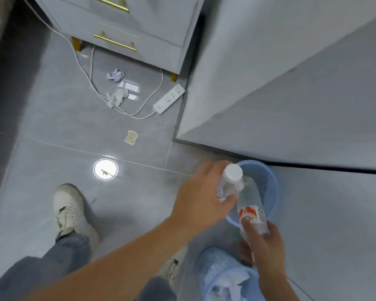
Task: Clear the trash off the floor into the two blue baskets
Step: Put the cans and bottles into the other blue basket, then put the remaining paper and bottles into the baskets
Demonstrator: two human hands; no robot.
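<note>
My left hand (201, 197) grips a small clear bottle with a white cap (232, 173), held just above the left rim of a blue mesh basket (268, 181). My right hand (262, 242) holds a larger clear plastic bottle with a red label (251, 210), tilted with its far end over the same basket. A second blue basket (213, 265) sits at the bottom, with crumpled paper inside. On the floor farther off lie two crumpled tissues (116, 74) (117, 97), flat white wrappers (129, 85) and a yellowish paper scrap (131, 137).
A white power strip (169, 98) and its looping cable lie among the tissues, below a white cabinet with gold handles (114, 42). A grey wall or furniture panel (291, 105) fills the right side. My white shoe (68, 211) stands left, by a bright round reflection (105, 169).
</note>
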